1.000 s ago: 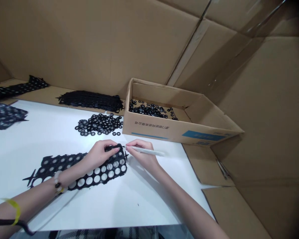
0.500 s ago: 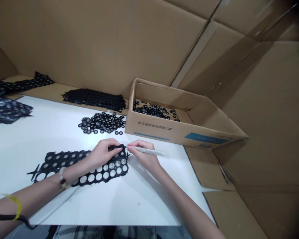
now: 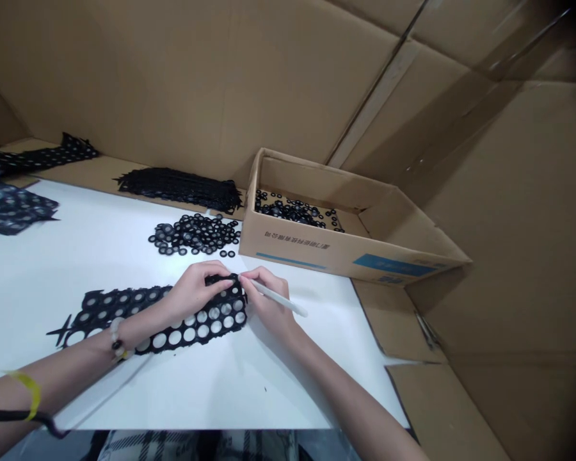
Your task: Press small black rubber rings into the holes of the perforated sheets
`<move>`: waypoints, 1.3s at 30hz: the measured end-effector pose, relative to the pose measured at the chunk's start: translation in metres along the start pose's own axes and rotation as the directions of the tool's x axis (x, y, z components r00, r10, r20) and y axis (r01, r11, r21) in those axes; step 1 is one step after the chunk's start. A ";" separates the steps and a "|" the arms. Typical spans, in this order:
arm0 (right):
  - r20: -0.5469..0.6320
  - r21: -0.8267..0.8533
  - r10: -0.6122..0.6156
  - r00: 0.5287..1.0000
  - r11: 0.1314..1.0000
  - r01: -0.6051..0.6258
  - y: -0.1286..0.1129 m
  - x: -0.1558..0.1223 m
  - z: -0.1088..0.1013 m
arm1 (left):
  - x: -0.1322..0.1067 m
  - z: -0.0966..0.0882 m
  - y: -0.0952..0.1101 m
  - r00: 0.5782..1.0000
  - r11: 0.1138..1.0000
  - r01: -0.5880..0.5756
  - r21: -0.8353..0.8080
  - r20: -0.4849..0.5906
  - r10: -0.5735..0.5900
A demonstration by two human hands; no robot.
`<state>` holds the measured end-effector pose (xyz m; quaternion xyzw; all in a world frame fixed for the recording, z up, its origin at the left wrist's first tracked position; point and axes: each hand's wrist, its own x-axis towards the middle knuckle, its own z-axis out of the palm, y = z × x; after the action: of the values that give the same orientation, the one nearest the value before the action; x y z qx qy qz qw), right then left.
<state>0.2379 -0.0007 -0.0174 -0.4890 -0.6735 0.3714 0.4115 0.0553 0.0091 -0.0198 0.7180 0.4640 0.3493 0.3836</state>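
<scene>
A black rubber sheet [image 3: 118, 306] lies on the white table, with round washers in its upper rows and empty round holes along its lower rows. My left hand [image 3: 194, 291] rests over the sheet's upper right part, thumb and fingers closed on its edge. In my right hand [image 3: 271, 310] a white pen-like tool [image 3: 281, 299] is pinched, its tip at the sheet's top right corner beside my left fingertips. The exact tip is hidden by my fingers. Behind my hands sits a heap of loose black washers [image 3: 196, 234].
A cardboard box [image 3: 307, 246] at the back right holds more black washers [image 3: 292, 211]. A stack of black sheets [image 3: 177, 187] lies along the rear cardboard wall [image 3: 173, 83]. More perforated sheets [image 3: 14, 208] are at the far left.
The tool in my right hand has tilted, its rear end swinging down and towards me. My right hand has shifted slightly left. My left hand stays on the sheet; the whole view has shifted a little.
</scene>
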 end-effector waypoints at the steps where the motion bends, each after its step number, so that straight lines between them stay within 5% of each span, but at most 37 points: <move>1: -0.012 0.010 0.003 1.000 1.000 -0.003 0.000 0.000 0.000 | 0.001 0.000 -0.001 1.000 1.000 0.029 -0.012 0.011 -0.029; 9: 0.014 0.120 -0.002 1.000 0.993 0.000 -0.001 -0.003 -0.002 | 0.001 -0.006 -0.004 0.958 0.980 0.167 0.110 0.218 -0.187; 20: 0.136 0.192 0.100 0.986 0.973 -0.125 0.008 0.009 -0.015 | 0.004 -0.010 -0.008 0.964 0.979 0.186 0.083 0.177 -0.199; 28: 0.184 0.090 0.093 0.979 0.990 -0.111 0.011 0.006 -0.013 | 0.003 -0.006 -0.006 0.975 0.988 0.110 0.112 0.181 -0.129; 39: 0.125 0.038 0.115 0.986 0.992 -0.121 0.008 0.000 0.000 | -0.001 -0.003 -0.004 0.987 0.989 0.013 0.144 0.155 -0.036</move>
<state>0.2406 0.0011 -0.0252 -0.4948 -0.6587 0.4396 0.3578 0.0503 0.0103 -0.0222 0.7632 0.4649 0.2527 0.3708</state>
